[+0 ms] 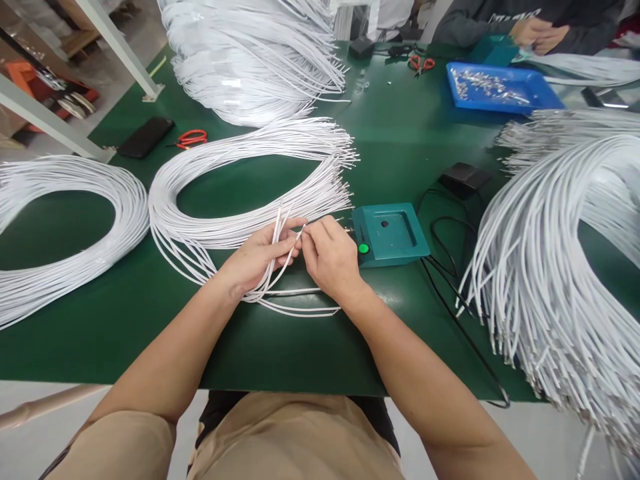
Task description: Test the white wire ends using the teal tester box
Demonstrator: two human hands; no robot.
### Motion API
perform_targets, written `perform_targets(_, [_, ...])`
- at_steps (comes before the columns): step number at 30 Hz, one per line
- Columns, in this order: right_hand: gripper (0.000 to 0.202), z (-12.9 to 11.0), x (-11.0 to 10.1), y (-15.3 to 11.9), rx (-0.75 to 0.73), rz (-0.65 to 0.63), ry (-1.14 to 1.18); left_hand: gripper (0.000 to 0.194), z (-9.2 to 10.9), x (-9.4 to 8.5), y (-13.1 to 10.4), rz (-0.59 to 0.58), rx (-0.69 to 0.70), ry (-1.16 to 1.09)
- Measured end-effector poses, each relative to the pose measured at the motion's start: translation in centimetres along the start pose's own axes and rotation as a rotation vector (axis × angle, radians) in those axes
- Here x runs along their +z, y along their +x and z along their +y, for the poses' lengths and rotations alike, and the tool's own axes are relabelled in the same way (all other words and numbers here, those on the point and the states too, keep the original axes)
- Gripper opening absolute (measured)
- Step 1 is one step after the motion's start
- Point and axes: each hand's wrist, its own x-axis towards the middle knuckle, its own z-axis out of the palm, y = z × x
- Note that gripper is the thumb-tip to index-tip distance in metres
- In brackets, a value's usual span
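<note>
My left hand (260, 257) is closed around a few white cables (275, 248), whose ends stick up past the thumb. Right beside it, my right hand (331, 257) pinches the tip of one white cable between thumb and fingers; the tip itself is too small to make out. Just behind the hands lies a looped bundle of white cables (200, 160), its ends pointing right. A teal device (395, 233) with a green button (363, 249) sits close to the right of my right hand. Loose cable ends hang below both hands, over the green table (280, 353).
More white cable coils lie at the left (107, 253), back (250, 60) and right (565, 267). Red-handled scissors (192, 139), a black phone (146, 137), a black box (465, 179) with cords and a blue tray (540, 97) of small parts are around. Another person's hands (540, 35) show at the back right.
</note>
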Motion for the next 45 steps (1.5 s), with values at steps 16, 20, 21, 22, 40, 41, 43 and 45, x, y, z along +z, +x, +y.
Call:
perform_targets(16, [0.020,2.9,-2.6,1.5,-0.083,-0.340,-0.417,0.042,-1.8,-0.9,1.5,0.104,0.161,0.393])
perform_targets(20, [0.023,2.9,-2.5,1.6,-0.115,-0.359,-0.426,0.040,-2.0,-0.8,1.7,0.105,0.180,0.438])
perform_targets(21, [0.024,2.9,-2.5,1.6,-0.123,-0.361,-0.428,0.040,-2.1,-0.8,1.8,0.107,0.182,0.453])
perform_targets(22, [0.024,3.0,-2.5,1.6,-0.129,-0.362,-0.429,0.039,-2.3,-0.8,1.9,0.112,0.182,0.470])
perform_targets(40, [0.041,4.3,-3.6,0.9,0.209,-0.096,-0.526,0.038,-3.1,-1.3,2.6,0.109,0.156,0.462])
perform_targets(41, [0.042,4.5,-3.5,0.9,0.212,-0.108,-0.537,0.038,-3.1,-1.4,2.6,0.108,0.154,0.451])
perform_targets(43, [0.041,4.6,-3.5,0.9,0.190,-0.113,-0.552,0.038,-2.8,-1.6,2.5,0.105,0.145,0.441])
perform_targets(45, [0.039,4.3,-3.5,0.9,0.166,-0.076,-0.545,0.039,-2.5,-1.8,2.3,0.102,0.145,0.429])
